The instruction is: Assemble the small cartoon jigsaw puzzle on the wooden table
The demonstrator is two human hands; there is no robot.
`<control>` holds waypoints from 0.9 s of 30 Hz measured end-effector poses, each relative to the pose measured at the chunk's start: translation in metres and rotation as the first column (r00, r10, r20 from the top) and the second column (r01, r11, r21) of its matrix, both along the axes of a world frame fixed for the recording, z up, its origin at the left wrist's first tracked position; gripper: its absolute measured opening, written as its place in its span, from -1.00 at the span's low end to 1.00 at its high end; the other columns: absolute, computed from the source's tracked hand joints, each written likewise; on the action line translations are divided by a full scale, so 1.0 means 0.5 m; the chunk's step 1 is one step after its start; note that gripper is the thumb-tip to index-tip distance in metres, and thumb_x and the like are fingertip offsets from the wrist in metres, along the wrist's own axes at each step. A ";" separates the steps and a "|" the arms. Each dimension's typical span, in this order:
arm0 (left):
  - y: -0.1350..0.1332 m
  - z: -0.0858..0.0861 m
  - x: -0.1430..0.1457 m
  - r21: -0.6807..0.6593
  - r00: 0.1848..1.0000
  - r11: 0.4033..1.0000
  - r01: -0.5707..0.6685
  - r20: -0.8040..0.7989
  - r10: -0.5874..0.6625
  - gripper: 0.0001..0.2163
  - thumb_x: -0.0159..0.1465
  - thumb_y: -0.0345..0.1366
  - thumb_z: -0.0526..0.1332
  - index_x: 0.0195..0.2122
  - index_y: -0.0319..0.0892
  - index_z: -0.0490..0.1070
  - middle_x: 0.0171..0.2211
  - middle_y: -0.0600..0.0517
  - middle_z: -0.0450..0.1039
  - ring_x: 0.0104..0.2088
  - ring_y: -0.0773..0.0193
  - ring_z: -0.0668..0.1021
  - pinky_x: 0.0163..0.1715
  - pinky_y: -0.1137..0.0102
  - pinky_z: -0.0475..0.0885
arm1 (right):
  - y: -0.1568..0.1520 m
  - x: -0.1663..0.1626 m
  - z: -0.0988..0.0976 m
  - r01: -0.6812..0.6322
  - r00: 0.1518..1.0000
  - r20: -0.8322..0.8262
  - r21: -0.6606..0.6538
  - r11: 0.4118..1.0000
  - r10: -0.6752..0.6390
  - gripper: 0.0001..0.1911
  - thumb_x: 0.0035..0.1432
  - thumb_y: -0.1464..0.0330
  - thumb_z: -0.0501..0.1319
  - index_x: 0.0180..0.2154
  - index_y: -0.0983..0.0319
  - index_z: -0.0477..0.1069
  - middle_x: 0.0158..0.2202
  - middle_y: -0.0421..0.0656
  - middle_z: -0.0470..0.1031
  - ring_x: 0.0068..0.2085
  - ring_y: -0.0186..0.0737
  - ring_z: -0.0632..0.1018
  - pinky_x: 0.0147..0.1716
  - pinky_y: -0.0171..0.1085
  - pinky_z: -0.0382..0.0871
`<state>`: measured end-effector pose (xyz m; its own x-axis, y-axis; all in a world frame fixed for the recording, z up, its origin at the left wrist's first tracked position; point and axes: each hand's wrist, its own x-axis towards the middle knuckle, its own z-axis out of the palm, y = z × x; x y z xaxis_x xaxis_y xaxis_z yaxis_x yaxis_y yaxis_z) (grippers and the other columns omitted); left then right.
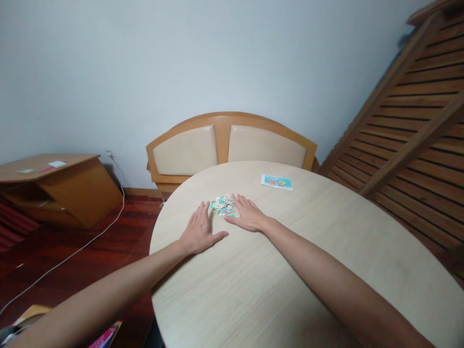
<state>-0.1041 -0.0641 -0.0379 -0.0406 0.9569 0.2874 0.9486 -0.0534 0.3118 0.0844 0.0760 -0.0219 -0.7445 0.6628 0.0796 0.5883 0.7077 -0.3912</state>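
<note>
Puzzle pieces (224,205); printed picture (277,181) beyond

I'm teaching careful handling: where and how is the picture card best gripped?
Probably pinch the picture card by its long near edge, the right hand coming from the person's side: it lies flat on the table, that edge facing the person.

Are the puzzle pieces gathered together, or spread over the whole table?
Gathered: the puzzle pieces lie in one pile on the table, between the left hand and right hand.
</note>
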 end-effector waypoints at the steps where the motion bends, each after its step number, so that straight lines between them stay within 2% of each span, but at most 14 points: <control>1: 0.026 0.004 -0.001 -0.027 1.000 1.000 0.004 -0.013 -0.004 0.04 0.17 0.29 0.16 0.42 -0.32 -0.29 0.42 -0.40 -0.21 0.41 -0.21 -0.09 0.33 -0.05 0.00 | -0.003 0.008 0.000 -0.041 0.998 0.041 0.012 0.999 0.040 0.14 0.11 -0.28 0.00 0.43 0.32 -0.25 0.46 0.09 -0.27 0.45 0.09 -0.15 0.36 0.00 -0.25; 3: 0.070 0.013 -0.005 -0.086 0.999 0.995 0.041 -0.029 -0.044 -0.02 0.23 0.26 0.10 0.42 -0.33 -0.27 0.43 -0.37 -0.27 0.41 -0.20 -0.09 0.34 -0.03 -0.03 | -0.001 0.012 0.002 -0.074 0.993 0.090 0.031 0.997 0.071 0.17 0.11 -0.27 0.00 0.43 0.36 -0.31 0.46 0.10 -0.32 0.45 0.06 -0.18 0.37 0.00 -0.28; 6: 0.121 0.022 -0.008 -0.143 0.997 0.987 0.076 -0.023 -0.080 -0.18 0.34 0.16 -0.02 0.43 -0.31 -0.23 0.44 -0.29 -0.28 0.42 -0.14 -0.10 0.34 0.00 -0.06 | 0.014 -0.010 0.004 -0.049 0.992 0.114 0.042 0.998 0.044 0.16 0.11 -0.25 0.01 0.43 0.38 -0.32 0.46 0.12 -0.31 0.45 0.06 -0.19 0.36 0.05 -0.29; 9: 0.170 0.019 -0.009 -0.138 1.000 0.990 0.002 0.014 0.000 -0.25 0.39 0.15 -0.15 0.42 -0.30 -0.17 0.42 -0.27 -0.14 0.41 -0.10 -0.01 0.34 0.05 -0.05 | 0.033 -0.047 0.004 -0.023 0.992 0.129 0.034 0.999 0.018 0.17 0.09 -0.22 0.05 0.43 0.36 -0.32 0.46 0.10 -0.29 0.45 0.08 -0.19 0.36 0.08 -0.31; 11: 0.202 0.016 -0.012 -0.122 0.999 0.993 -0.005 0.041 0.010 -0.30 0.41 0.11 -0.19 0.41 -0.31 -0.11 0.41 -0.24 -0.06 0.40 -0.06 0.04 0.33 0.09 -0.02 | 0.043 -0.069 0.006 -0.004 0.991 0.133 0.034 0.999 0.000 0.12 0.11 -0.19 0.06 0.43 0.33 -0.28 0.46 0.08 -0.27 0.45 0.08 -0.18 0.36 0.09 -0.31; 14: 0.239 0.015 -0.022 -0.071 0.993 0.997 0.031 0.116 -0.022 -0.34 0.44 0.05 -0.21 0.38 -0.35 -0.04 0.34 -0.26 0.14 0.33 0.08 0.25 0.30 0.22 0.10 | 0.052 -0.091 0.008 -0.019 0.994 0.107 0.043 0.999 0.014 0.03 0.14 -0.13 0.07 0.43 0.31 -0.20 0.46 0.05 -0.21 0.45 0.06 -0.14 0.37 0.08 -0.29; 18: 0.251 0.018 -0.032 -0.024 0.986 0.997 0.078 0.149 -0.074 -0.39 0.45 0.01 -0.23 0.34 -0.33 0.10 0.32 -0.19 0.20 0.30 0.16 0.31 0.29 0.30 0.14 | 0.051 -0.092 0.011 -0.046 0.999 -0.009 0.076 0.996 0.047 0.06 0.10 -0.11 0.14 0.39 0.43 -0.09 0.43 0.13 -0.07 0.43 0.07 -0.01 0.38 0.01 -0.17; 20: 0.244 0.020 -0.030 -0.003 0.988 0.993 0.122 0.095 -0.121 -0.40 0.44 0.03 -0.18 0.34 -0.28 0.12 0.33 -0.15 0.19 0.32 0.14 0.26 0.31 0.27 0.11 | 0.044 -0.071 0.015 -0.074 0.995 -0.060 0.086 0.994 0.079 0.10 0.08 -0.11 0.17 0.38 0.49 -0.07 0.42 0.18 -0.06 0.42 0.05 0.02 0.38 -0.07 -0.12; 22: 0.234 0.021 -0.023 -0.009 0.989 0.989 0.149 -0.005 -0.149 -0.36 0.39 0.12 -0.06 0.36 -0.18 0.11 0.36 -0.12 0.13 0.36 0.03 0.17 0.32 0.15 0.07 | 0.034 -0.033 0.018 -0.113 0.989 -0.084 0.088 0.990 0.121 0.10 0.09 -0.10 0.17 0.38 0.50 -0.10 0.43 0.18 -0.07 0.43 0.00 0.02 0.38 -0.13 -0.10; 25: 0.227 0.024 -0.011 -0.073 0.985 0.990 0.122 -0.117 -0.130 -0.23 0.23 0.27 0.10 0.38 0.00 0.08 0.40 -0.10 0.02 0.37 -0.19 0.10 0.27 -0.05 0.06 | 0.021 0.057 0.020 -0.107 0.994 -0.026 0.068 0.992 0.109 0.03 0.14 -0.03 0.16 0.38 0.51 -0.08 0.43 0.18 -0.10 0.43 -0.01 0.03 0.38 -0.11 -0.08; 27: 0.232 0.027 -0.004 -0.086 0.983 0.991 0.101 -0.145 -0.113 -0.25 0.23 0.28 0.11 0.36 0.03 0.13 0.37 -0.12 0.09 0.34 -0.21 0.16 0.24 -0.08 0.09 | 0.015 0.127 0.017 -0.074 0.997 -0.012 0.075 0.994 0.075 -0.03 0.17 -0.03 0.14 0.38 0.46 -0.04 0.43 0.14 -0.09 0.42 -0.01 0.05 0.39 -0.09 -0.07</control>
<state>-0.1059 0.0522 -0.0241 0.1013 0.9732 0.2065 0.9749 -0.1385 0.1746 0.1480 0.0836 -0.0133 -0.7899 0.5975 0.1382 0.5273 0.7768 -0.3443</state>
